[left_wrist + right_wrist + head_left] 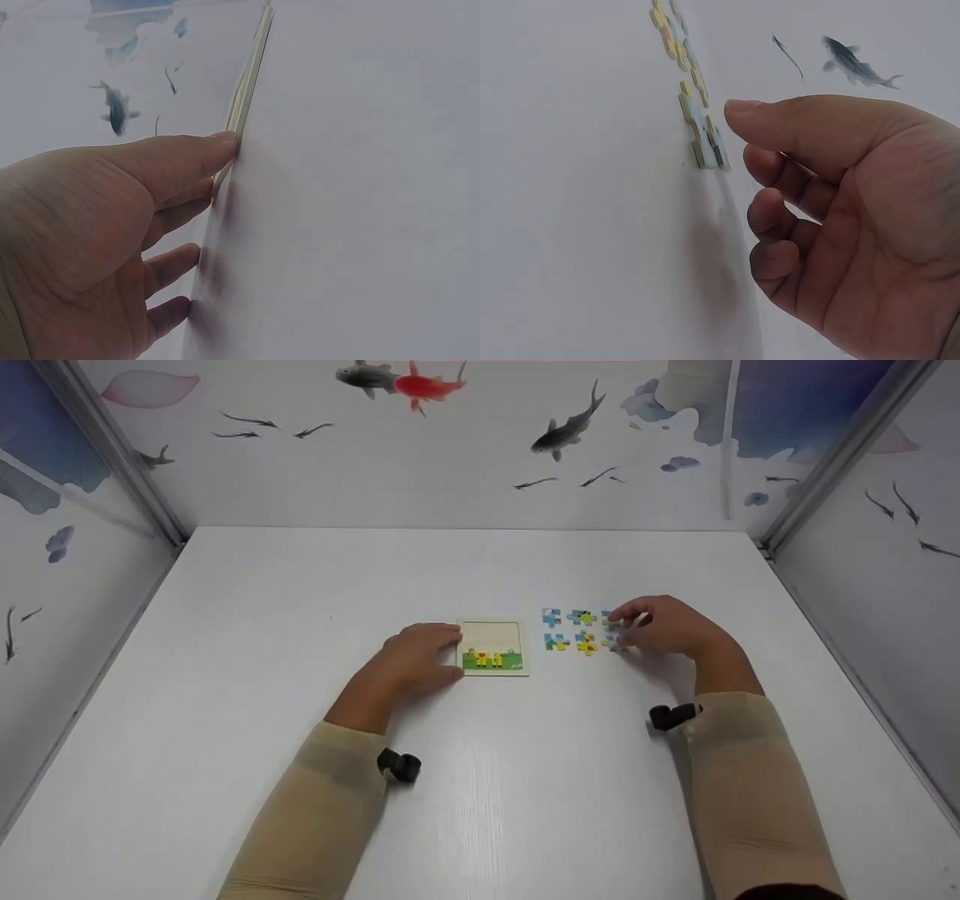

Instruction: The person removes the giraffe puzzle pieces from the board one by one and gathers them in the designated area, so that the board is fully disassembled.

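Note:
A square wooden puzzle tray (491, 631) lies on the table, green and yellow pieces (491, 660) filling its lower part and bare wood showing above. At its left side rests my left hand (416, 656), forefinger near the upper corner and thumb at the lower one; in the left wrist view the thumb (217, 146) touches the tray's edge (251, 82). To the tray's right, several loose jigsaw pieces (586, 642) lie in two rows. My right hand (667, 626) hovers over the rightmost pieces (610, 643), its fingers loosely bent, with nothing between thumb and fingertips in the right wrist view.
The white table (480, 780) is bounded by a back wall (450, 472) and side walls painted with fish. Both sleeved forearms lie across the near part of the table, each with a small black wrist camera (400, 766).

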`<control>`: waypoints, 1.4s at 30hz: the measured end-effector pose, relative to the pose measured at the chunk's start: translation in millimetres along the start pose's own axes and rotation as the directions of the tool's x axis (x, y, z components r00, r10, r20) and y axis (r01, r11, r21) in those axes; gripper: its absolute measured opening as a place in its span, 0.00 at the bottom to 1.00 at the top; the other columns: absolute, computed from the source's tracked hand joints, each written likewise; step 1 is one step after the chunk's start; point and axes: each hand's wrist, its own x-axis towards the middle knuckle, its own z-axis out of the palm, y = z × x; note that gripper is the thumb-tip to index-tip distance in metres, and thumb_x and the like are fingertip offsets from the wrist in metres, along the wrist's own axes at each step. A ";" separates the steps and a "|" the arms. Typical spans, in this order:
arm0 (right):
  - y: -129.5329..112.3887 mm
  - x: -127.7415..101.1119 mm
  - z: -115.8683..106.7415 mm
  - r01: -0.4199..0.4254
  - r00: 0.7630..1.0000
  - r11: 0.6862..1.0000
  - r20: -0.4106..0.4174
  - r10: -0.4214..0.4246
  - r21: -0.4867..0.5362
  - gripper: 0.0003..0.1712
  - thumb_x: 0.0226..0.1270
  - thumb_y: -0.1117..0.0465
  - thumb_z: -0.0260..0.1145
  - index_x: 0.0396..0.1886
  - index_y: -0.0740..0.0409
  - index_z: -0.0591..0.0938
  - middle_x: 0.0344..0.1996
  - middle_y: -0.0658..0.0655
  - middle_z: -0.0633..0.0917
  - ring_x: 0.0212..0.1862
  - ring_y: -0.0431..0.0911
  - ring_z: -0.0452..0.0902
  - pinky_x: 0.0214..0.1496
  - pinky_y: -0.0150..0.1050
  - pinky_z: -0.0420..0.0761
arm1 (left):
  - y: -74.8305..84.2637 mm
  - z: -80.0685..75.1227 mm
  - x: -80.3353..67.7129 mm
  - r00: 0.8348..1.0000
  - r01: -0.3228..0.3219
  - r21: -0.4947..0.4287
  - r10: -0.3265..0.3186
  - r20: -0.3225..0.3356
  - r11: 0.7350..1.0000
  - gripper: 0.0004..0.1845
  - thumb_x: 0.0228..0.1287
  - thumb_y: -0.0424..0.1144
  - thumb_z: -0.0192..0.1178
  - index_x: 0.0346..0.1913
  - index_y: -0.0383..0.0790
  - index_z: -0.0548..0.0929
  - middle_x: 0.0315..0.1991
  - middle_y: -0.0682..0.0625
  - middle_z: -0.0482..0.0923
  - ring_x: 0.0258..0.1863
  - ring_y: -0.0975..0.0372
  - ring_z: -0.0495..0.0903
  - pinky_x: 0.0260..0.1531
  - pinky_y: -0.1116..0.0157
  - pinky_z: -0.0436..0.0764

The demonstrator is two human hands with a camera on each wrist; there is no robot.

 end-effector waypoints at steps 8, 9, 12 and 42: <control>-44.3 -0.2 17.2 0.074 0.997 0.997 -0.022 -0.074 -0.003 0.20 0.73 0.49 0.73 0.63 0.40 0.87 0.53 0.53 0.82 0.53 0.51 0.74 0.48 0.43 0.78 | 0.0 -1.6 -2.3 1.000 0.016 -0.019 -0.017 -0.004 1.000 0.38 0.75 0.52 0.64 0.84 0.54 0.66 0.86 0.54 0.60 0.88 0.51 0.54 0.85 0.41 0.56; -50.9 -0.4 20.2 0.077 0.997 0.997 -0.014 -0.077 -0.004 0.20 0.73 0.49 0.73 0.63 0.40 0.87 0.53 0.53 0.82 0.53 0.51 0.75 0.48 0.43 0.79 | -0.1 -1.6 -2.2 1.000 0.017 -0.016 -0.017 -0.004 1.000 0.38 0.75 0.52 0.64 0.84 0.54 0.66 0.86 0.54 0.60 0.88 0.51 0.54 0.85 0.41 0.56; -69.9 0.5 29.7 0.081 0.997 0.997 0.014 -0.081 -0.014 0.20 0.73 0.49 0.73 0.63 0.39 0.87 0.53 0.52 0.83 0.52 0.51 0.76 0.47 0.42 0.81 | -0.9 -0.9 -1.6 1.000 0.029 -0.012 -0.029 -0.001 1.000 0.38 0.75 0.52 0.64 0.84 0.54 0.66 0.86 0.55 0.60 0.88 0.52 0.53 0.85 0.41 0.55; -148.2 15.1 112.4 0.288 0.939 0.955 0.178 -0.296 0.067 0.17 0.75 0.54 0.71 0.61 0.46 0.88 0.44 0.50 0.86 0.43 0.45 0.79 0.45 0.40 0.80 | 2.0 -0.8 1.0 1.000 0.001 0.020 -0.001 0.007 1.000 0.38 0.76 0.54 0.63 0.84 0.52 0.66 0.85 0.54 0.61 0.87 0.51 0.55 0.84 0.39 0.56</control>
